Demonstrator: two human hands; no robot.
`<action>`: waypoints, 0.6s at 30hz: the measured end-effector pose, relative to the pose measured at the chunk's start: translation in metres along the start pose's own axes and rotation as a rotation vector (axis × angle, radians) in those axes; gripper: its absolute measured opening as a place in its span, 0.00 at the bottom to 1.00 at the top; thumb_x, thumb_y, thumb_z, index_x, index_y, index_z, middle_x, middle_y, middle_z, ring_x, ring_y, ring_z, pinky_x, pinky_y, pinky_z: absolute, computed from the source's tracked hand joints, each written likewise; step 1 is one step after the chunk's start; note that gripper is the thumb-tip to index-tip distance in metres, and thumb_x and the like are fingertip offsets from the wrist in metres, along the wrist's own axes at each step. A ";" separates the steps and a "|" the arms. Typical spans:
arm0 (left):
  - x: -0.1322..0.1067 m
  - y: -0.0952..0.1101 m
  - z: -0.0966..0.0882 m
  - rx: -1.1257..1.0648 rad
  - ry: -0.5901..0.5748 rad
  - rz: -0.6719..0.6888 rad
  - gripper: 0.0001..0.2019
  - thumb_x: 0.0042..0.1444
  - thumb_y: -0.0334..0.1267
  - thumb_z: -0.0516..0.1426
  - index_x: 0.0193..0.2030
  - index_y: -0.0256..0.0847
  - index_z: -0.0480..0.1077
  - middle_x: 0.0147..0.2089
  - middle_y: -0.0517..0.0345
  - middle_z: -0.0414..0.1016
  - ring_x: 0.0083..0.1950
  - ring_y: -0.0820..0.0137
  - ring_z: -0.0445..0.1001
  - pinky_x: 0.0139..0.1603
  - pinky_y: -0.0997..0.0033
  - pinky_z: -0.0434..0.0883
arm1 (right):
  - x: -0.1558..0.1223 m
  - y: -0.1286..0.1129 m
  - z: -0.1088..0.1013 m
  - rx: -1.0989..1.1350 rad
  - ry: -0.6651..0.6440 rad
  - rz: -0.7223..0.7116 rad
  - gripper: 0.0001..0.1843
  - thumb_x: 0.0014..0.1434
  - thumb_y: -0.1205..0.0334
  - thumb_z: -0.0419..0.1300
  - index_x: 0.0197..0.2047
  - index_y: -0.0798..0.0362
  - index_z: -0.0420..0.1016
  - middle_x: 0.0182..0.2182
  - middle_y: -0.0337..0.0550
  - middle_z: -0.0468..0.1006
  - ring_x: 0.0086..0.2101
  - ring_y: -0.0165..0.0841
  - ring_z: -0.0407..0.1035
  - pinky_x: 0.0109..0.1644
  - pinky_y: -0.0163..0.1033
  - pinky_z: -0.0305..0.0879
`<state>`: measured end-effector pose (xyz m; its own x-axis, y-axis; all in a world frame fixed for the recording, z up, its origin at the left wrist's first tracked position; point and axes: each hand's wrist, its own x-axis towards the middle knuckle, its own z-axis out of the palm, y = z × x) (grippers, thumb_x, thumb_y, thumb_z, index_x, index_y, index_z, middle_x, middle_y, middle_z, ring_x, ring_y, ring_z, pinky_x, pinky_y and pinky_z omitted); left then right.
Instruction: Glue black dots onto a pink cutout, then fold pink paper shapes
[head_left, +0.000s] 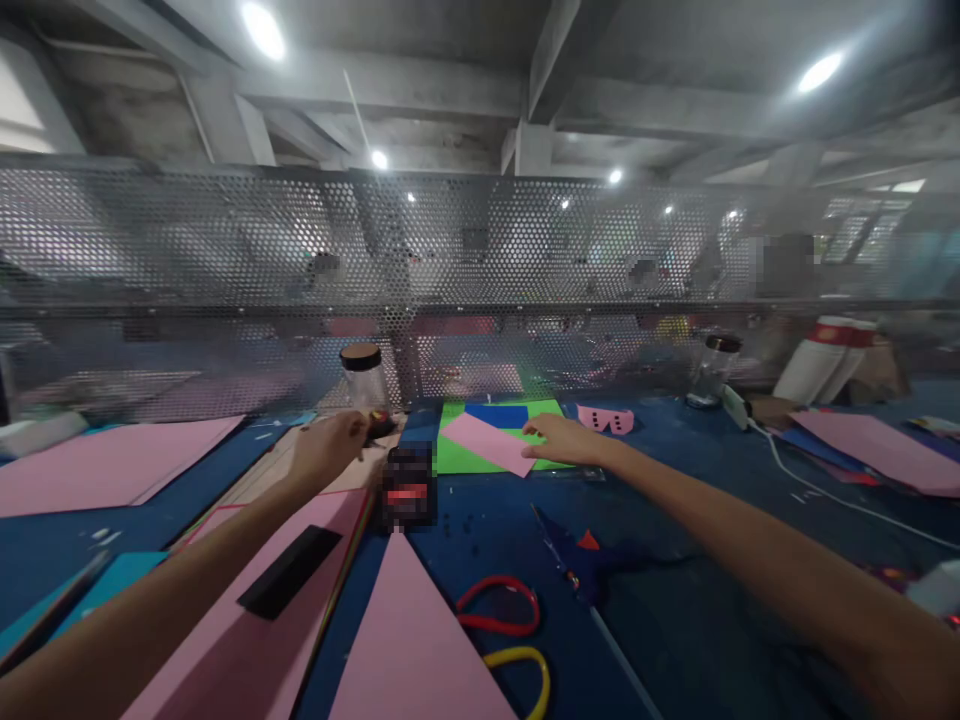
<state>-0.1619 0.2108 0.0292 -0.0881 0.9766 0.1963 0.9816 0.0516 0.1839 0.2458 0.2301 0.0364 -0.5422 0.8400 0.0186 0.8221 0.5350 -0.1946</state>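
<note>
My left hand (pixel 336 443) has its fingers curled together beside a small dark object with a yellow mark (pixel 382 424). Whatever those fingers pinch is too small to make out. My right hand (pixel 559 440) reaches over a pink paper strip (pixel 484 440), thumb and forefinger apart at its right end. That strip lies slanted across a bright green sheet (pixel 465 464), partly covering a blue paper piece (pixel 501 416). Just right of the green sheet is a pink paper cutout with small dark squares (pixel 606 419).
Scissors with red and yellow handles (pixel 501 628) lie in front beside pink paper (pixel 412 640). A black strip (pixel 291 572) rests on pink sheets at left. Clear jars (pixel 365 380) stand before the perforated metal screen (pixel 480 250). A white cable (pixel 840 495) crosses the right side.
</note>
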 end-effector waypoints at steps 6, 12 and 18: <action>0.011 0.061 0.012 -0.082 -0.096 0.187 0.15 0.67 0.42 0.59 0.57 0.39 0.71 0.56 0.50 0.74 0.52 0.60 0.77 0.51 0.53 0.76 | 0.016 -0.007 0.015 -0.002 -0.119 -0.047 0.49 0.54 0.37 0.66 0.71 0.53 0.61 0.65 0.57 0.67 0.63 0.53 0.62 0.62 0.51 0.62; 0.037 0.099 0.034 -0.089 -0.178 0.187 0.17 0.66 0.42 0.59 0.58 0.39 0.70 0.58 0.48 0.73 0.53 0.60 0.76 0.52 0.52 0.76 | 0.024 -0.004 0.022 -0.068 -0.188 -0.020 0.34 0.60 0.45 0.66 0.64 0.52 0.68 0.60 0.54 0.72 0.57 0.49 0.68 0.60 0.57 0.65; 0.059 0.110 0.049 -0.130 -0.223 0.111 0.17 0.66 0.42 0.59 0.59 0.39 0.69 0.58 0.48 0.73 0.54 0.59 0.76 0.52 0.52 0.76 | 0.026 -0.001 0.020 -0.106 -0.199 0.016 0.20 0.68 0.55 0.61 0.60 0.53 0.70 0.57 0.50 0.72 0.52 0.43 0.71 0.55 0.55 0.70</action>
<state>-0.0512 0.2842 0.0139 0.0722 0.9974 0.0080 0.9519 -0.0713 0.2979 0.2272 0.2498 0.0177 -0.5442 0.8194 -0.1798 0.8386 0.5375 -0.0888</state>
